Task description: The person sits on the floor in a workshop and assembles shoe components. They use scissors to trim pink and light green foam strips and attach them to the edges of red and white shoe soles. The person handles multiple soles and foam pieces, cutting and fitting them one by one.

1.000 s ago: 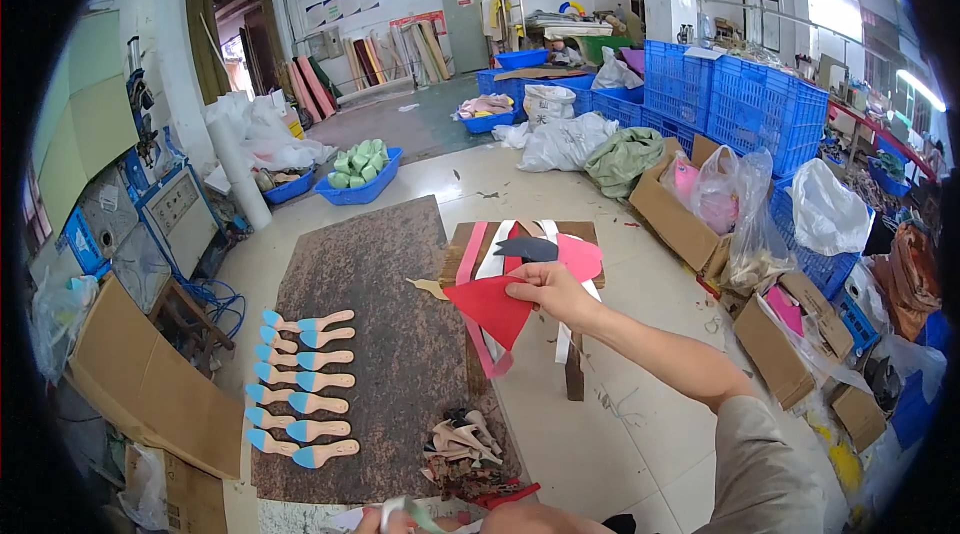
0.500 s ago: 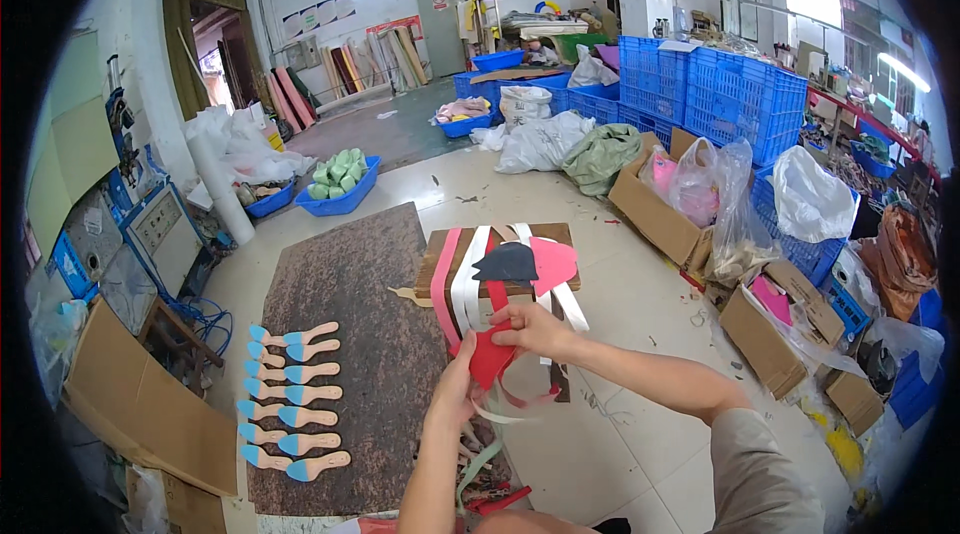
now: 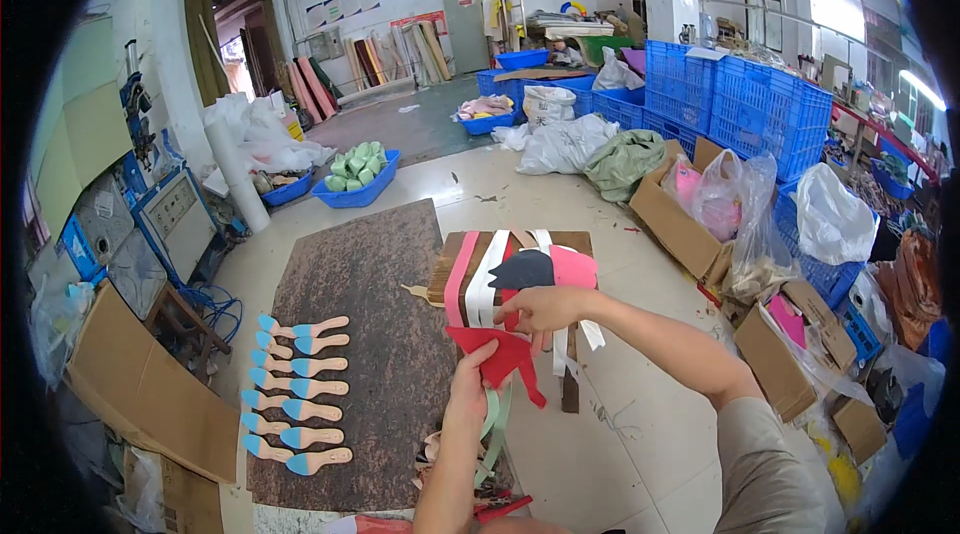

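My left hand [image 3: 467, 381] is closed on a flat red piece of sheet material [image 3: 507, 362], thumb on top, a narrow red tail hanging from its right side. Just above it, my right hand [image 3: 548, 308] reaches over a small wooden board [image 3: 437, 281]. Its fingers are bent together beside a red strip, and what they pinch is hidden. Across the board lie a pink strap [image 3: 461, 276] and white straps [image 3: 484, 281]. A dark jagged-edged piece [image 3: 524, 270] and a rounded pink piece [image 3: 573, 267] rest on top, near my right wrist.
A large mottled brown board [image 3: 370, 274] carries rows of sole-shaped beige pieces with blue ends [image 3: 320, 388]. Pale green strips [image 3: 494, 426] hang below my left hand. Cardboard boxes [image 3: 690, 224] and stacked blue crates [image 3: 765, 114] stand to the right. A blue basin [image 3: 358, 196] holds green bundles.
My right hand has left the red piece and moved up to the straps on the board. The red piece, still in my left hand, has opened out flatter. The view has shifted slightly.
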### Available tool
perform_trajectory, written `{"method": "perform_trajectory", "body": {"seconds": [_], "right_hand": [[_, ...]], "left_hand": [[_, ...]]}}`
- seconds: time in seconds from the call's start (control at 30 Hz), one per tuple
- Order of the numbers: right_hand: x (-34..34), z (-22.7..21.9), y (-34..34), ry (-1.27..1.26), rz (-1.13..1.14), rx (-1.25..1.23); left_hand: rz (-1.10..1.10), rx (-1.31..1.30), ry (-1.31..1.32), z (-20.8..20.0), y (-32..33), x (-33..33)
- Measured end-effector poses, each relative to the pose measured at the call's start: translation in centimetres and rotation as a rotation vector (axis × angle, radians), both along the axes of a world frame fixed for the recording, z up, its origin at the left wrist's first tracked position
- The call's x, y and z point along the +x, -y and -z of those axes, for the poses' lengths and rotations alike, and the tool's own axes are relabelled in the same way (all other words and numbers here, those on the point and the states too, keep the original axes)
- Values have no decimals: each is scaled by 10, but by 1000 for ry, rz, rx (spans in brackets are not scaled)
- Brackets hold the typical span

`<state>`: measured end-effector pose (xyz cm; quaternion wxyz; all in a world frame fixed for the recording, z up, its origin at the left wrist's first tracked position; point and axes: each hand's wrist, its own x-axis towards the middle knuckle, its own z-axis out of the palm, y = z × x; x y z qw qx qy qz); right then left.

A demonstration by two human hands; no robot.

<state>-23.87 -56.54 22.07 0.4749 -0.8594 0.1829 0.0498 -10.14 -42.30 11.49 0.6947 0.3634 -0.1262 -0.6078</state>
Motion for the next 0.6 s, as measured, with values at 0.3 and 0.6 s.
{"method": "perform_trajectory", "body": {"seconds": [0.3, 0.6], "right_hand": [[36, 5, 98, -19, 242, -957], [50, 23, 153, 416, 304, -537]], "left_hand": [[-41, -29, 114, -7, 6, -5], [-44, -9, 232, -17, -3, -1]]}}
